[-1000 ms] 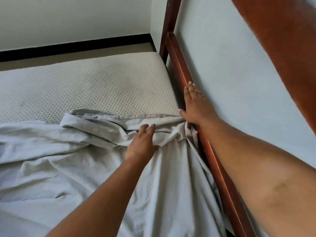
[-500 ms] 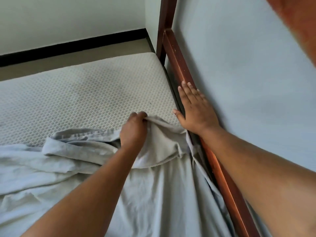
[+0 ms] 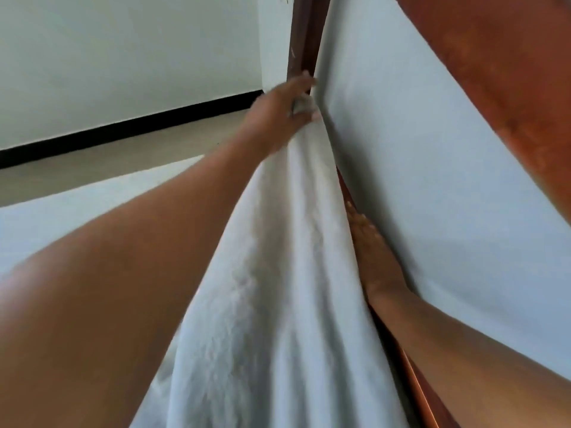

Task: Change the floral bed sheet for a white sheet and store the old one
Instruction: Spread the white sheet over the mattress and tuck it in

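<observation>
The white sheet is stretched in a taut band from the bottom of the view up toward the far corner of the bed. My left hand grips its edge up near the wooden bedpost, arm fully extended. My right hand lies flat with straight fingers on the wooden side rail against the wall, partly hidden behind the sheet. The bare mattress shows at the left. No floral sheet is in view.
A pale wall runs along the right side of the bed. A reddish wooden beam crosses the upper right. Beyond the mattress lies a strip of floor with a black skirting line under a white wall.
My left hand has lifted the sheet's edge off the mattress and carried it forward to the far bedpost. The right hand stays flat on the rail.
</observation>
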The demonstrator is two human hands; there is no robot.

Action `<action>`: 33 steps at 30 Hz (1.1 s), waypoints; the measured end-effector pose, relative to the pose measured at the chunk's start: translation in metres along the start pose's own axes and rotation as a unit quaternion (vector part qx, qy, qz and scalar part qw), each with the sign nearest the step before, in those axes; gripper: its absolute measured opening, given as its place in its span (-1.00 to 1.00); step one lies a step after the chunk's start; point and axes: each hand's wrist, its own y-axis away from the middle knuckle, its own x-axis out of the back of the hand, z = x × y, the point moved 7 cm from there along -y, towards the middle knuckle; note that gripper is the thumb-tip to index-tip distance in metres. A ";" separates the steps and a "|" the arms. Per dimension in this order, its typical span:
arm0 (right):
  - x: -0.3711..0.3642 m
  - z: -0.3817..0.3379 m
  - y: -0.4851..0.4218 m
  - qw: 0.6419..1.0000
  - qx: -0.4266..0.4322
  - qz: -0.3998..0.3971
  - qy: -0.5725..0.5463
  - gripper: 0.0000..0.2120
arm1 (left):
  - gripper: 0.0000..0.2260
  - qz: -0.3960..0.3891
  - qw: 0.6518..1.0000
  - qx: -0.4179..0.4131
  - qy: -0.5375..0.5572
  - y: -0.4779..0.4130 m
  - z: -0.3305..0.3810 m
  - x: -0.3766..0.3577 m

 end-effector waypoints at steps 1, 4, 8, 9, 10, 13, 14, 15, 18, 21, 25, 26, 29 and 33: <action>0.000 -0.001 0.003 1.000 0.000 0.014 -0.001 -0.42 | -0.49 -0.019 1.000 -0.020 0.001 0.011 -0.001 -0.012; -0.006 -0.003 0.005 0.996 0.056 0.023 0.072 -0.45 | -0.55 0.028 0.999 -0.006 -0.025 0.051 -0.029 -0.030; -0.005 -0.010 0.000 0.994 0.038 -0.012 0.100 -0.36 | -0.50 0.097 0.958 0.217 -0.158 0.116 -0.118 -0.020; -0.002 -0.009 0.002 0.993 0.040 -0.017 0.112 -0.32 | -0.46 0.091 0.940 0.283 -0.169 0.132 -0.141 -0.015; -0.001 -0.010 0.003 0.991 0.044 -0.025 0.124 -0.29 | -0.44 0.082 0.922 0.340 -0.167 0.145 -0.159 -0.009; -0.004 -0.013 0.000 0.989 0.051 -0.036 0.135 -0.27 | -0.44 0.062 0.895 0.417 -0.146 0.161 -0.195 0.006; -0.004 -0.013 0.000 0.989 0.051 -0.037 0.137 -0.28 | -0.52 0.067 0.898 0.413 -0.136 0.158 -0.197 0.010; -0.003 -0.012 0.002 0.988 0.050 -0.039 0.139 -0.28 | -0.64 0.079 0.902 0.402 -0.135 0.152 -0.196 0.015; -0.003 -0.012 0.002 0.988 0.050 -0.042 0.141 -0.29 | -0.78 0.150 0.910 0.346 -0.171 0.116 -0.178 0.043; -0.002 -0.012 0.002 0.988 0.049 -0.041 0.141 -0.31 | -0.79 0.222 0.940 0.210 -0.150 0.056 -0.127 0.074; -0.001 -0.014 -0.001 0.988 0.047 -0.040 0.140 -0.30 | -0.85 0.186 0.976 -0.002 -0.113 0.013 -0.067 0.074; -0.002 -0.013 0.000 0.988 0.049 -0.040 0.140 -0.30 | -0.85 0.147 0.983 -0.020 -0.107 0.012 -0.068 0.063; -0.002 -0.014 0.000 0.989 0.051 -0.035 0.137 -0.30 | -0.78 0.006 0.991 0.066 -0.116 0.032 -0.108 0.024; -0.001 -0.016 0.001 0.989 0.054 -0.029 0.135 -0.31 | -0.70 -0.034 0.948 0.258 -0.181 0.071 -0.174 0.022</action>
